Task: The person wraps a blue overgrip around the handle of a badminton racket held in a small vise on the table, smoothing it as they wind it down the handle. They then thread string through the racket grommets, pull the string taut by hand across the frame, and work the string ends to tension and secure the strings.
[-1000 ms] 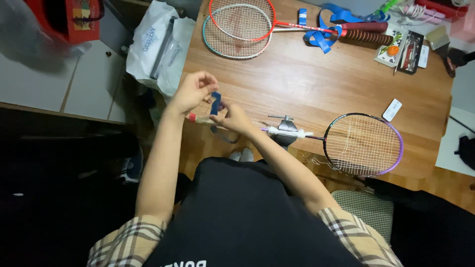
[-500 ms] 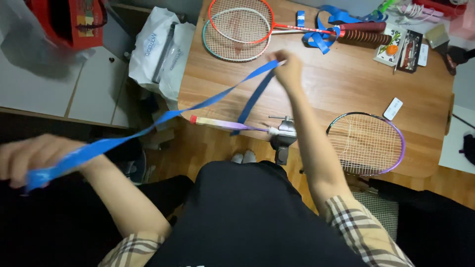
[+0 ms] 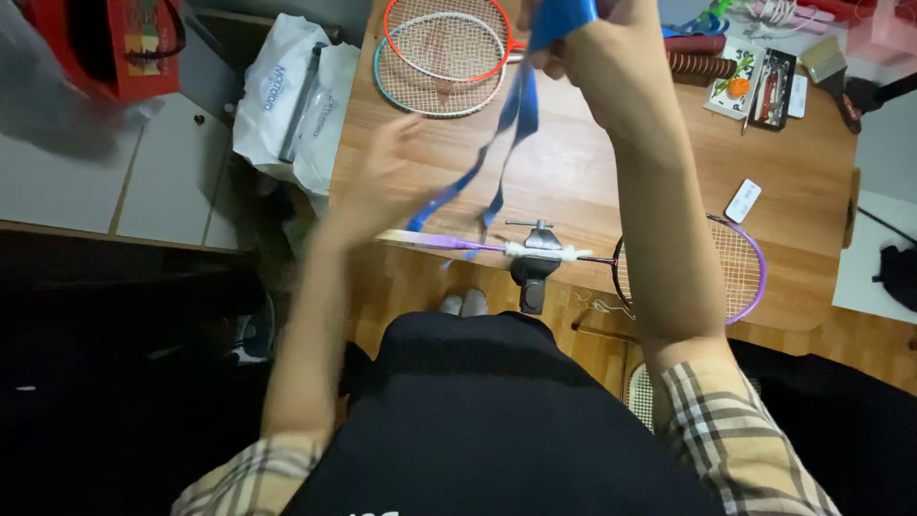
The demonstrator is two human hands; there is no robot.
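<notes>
Your right hand is raised high over the table and closed on the upper end of the blue tape. The fingers are pinched tight around it, though part of the hand is cut off at the top of the view. From that grip the tape drops in two loose strands toward the racket handle, which is clamped in a small vise at the table's near edge. Your left hand is open and blurred, low and to the left of the grip, near the handle but holding nothing that I can see.

The risk lies in the slack. The two strands hang close together below your pinch, so they may twist or stick to each other if the tape is tacky. With the left hand off the handle, a pull from above could peel the lower end away, if it is attached at all; the blur hides that. A sideways tug could also turn the racket in the vise.

The tape is a narrow, bright blue ribbon, thin and floppy, with paler patches near its lower end.
</notes>
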